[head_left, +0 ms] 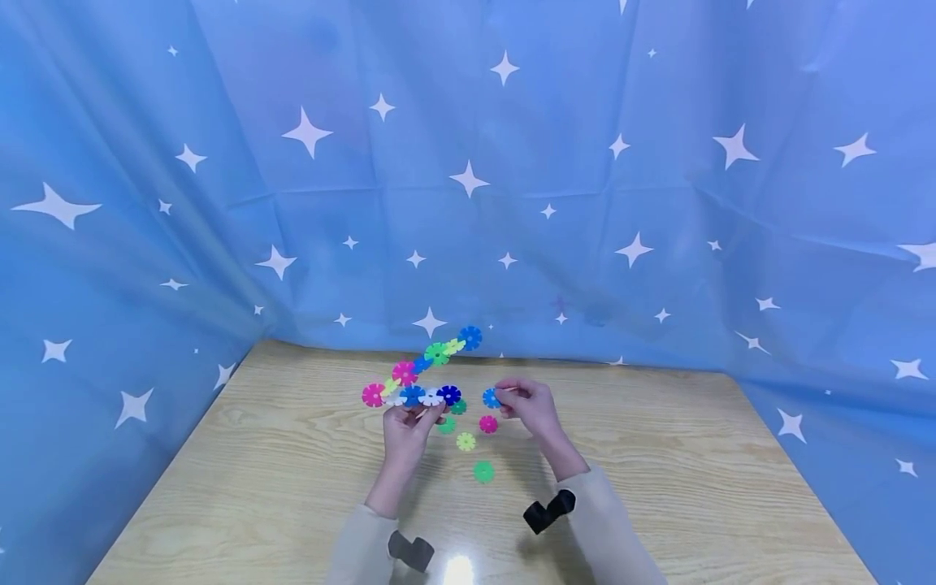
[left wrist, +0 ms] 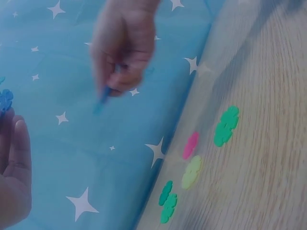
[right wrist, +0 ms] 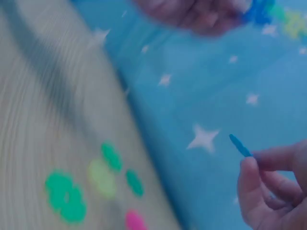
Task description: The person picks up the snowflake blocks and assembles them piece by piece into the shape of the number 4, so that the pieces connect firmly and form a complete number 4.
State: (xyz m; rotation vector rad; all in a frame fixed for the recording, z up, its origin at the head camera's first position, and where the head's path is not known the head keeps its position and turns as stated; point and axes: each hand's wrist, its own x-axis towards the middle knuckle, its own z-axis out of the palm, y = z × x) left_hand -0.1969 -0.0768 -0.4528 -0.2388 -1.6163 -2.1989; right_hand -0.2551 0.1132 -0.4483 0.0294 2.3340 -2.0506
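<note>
My left hand (head_left: 408, 435) holds a chain of slotted plastic flower discs (head_left: 405, 373) by its near end, where white and blue pieces join. The chain bends at a pink disc on the left and runs back up to the right in pink, blue, green and yellow, raised over the table. To the right, apart from the chain, my right hand (head_left: 532, 406) pinches a single blue disc (head_left: 491, 398) between thumb and fingers. The right wrist view shows this blue disc (right wrist: 239, 145) edge-on at the fingertips.
Loose discs lie on the wooden table (head_left: 658, 455) below and between the hands: a green one (head_left: 483, 472), a yellow one (head_left: 465, 441), a pink one (head_left: 488, 424) and two more greens near the left hand. A blue star-patterned curtain (head_left: 556, 162) surrounds the table's back and sides.
</note>
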